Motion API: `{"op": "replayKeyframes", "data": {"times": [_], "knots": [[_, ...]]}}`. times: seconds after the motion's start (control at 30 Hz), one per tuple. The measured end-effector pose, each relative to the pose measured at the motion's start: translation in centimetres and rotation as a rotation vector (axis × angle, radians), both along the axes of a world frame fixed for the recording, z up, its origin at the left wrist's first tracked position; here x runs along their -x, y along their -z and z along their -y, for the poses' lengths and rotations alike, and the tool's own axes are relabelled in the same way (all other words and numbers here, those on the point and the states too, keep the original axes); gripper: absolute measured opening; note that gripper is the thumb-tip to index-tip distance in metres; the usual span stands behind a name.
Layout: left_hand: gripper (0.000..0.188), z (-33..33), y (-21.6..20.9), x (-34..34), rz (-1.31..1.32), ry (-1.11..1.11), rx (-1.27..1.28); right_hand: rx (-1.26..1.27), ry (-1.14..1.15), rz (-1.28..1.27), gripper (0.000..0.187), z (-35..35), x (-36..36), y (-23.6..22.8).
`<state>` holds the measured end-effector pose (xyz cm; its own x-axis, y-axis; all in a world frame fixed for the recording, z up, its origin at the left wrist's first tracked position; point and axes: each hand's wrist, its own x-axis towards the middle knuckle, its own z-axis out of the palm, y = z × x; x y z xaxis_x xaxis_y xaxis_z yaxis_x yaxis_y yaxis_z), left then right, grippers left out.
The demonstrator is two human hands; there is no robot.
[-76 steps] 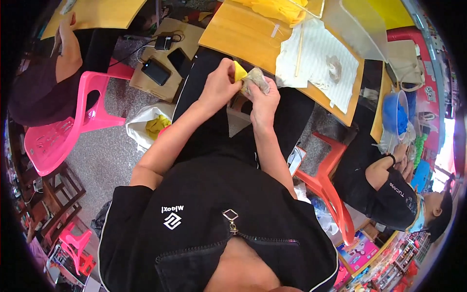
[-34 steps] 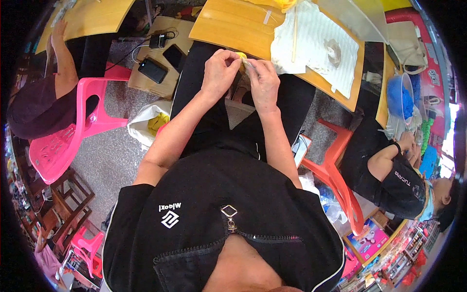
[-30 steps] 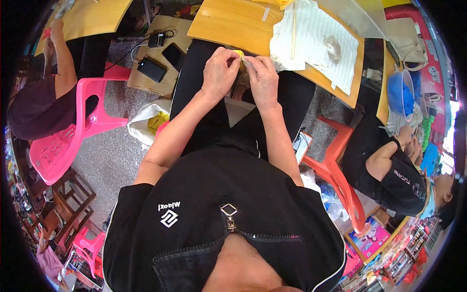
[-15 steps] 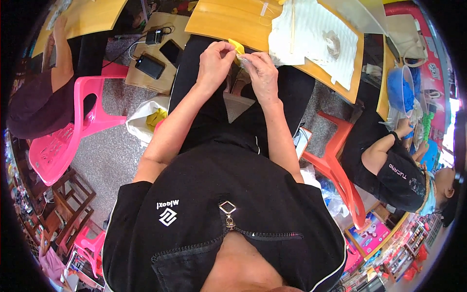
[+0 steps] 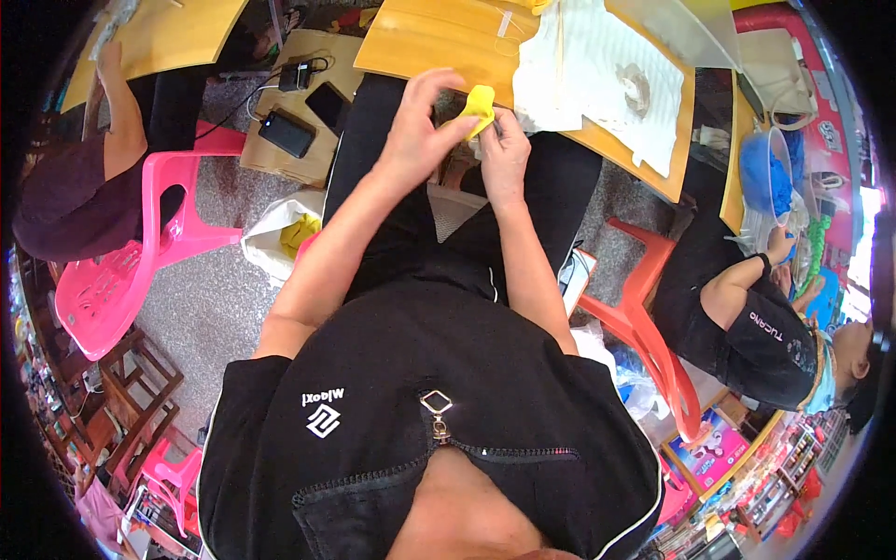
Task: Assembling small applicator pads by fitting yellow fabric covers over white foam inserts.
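Observation:
A small, soft-looking yellow piece (image 5: 481,110), perhaps cloth, is held up over my lap, just off the front edge of the wooden table (image 5: 420,42). My right hand (image 5: 505,161) pinches its right side between thumb and fingers. At its left, my left hand (image 5: 417,135) has its fingers spread apart, with only the thumb tip against the yellow piece. Whether anything thin lies between my right fingers is hidden. A white cloth or padded sheet (image 5: 611,79) with a greyish clump (image 5: 635,86) on it covers the table's right part.
By my left knee a white bag (image 5: 271,229) with yellow pieces stands on the floor. Beyond it are a pink chair (image 5: 154,243) and a cardboard box (image 5: 308,84) with black devices. An orange-red stool (image 5: 635,308) and a seated person (image 5: 761,327) are on my right.
My left fingers have opened from a pinch and spread apart. The yellow piece has shifted right and downward and shows more of its surface, staying in my right hand.

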<state>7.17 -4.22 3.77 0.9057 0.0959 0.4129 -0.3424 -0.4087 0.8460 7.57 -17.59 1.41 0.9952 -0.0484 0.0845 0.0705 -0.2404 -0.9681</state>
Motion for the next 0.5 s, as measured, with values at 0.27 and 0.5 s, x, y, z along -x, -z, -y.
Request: {"op": "replayKeyframes", "data": {"times": [0.27, 0.5], "knots": [[0.029, -0.9, 2.1, -0.1, -0.770, 0.399, 0.686, 0.094, 0.109, 0.133, 0.010, -0.3, -0.3, -0.4], [0.029, -1.4, 3.6, 0.5, -0.831, 0.298, 0.723, -0.697, -0.081, -0.564, 0.021, 1.3, -1.0, 1.9]]}}
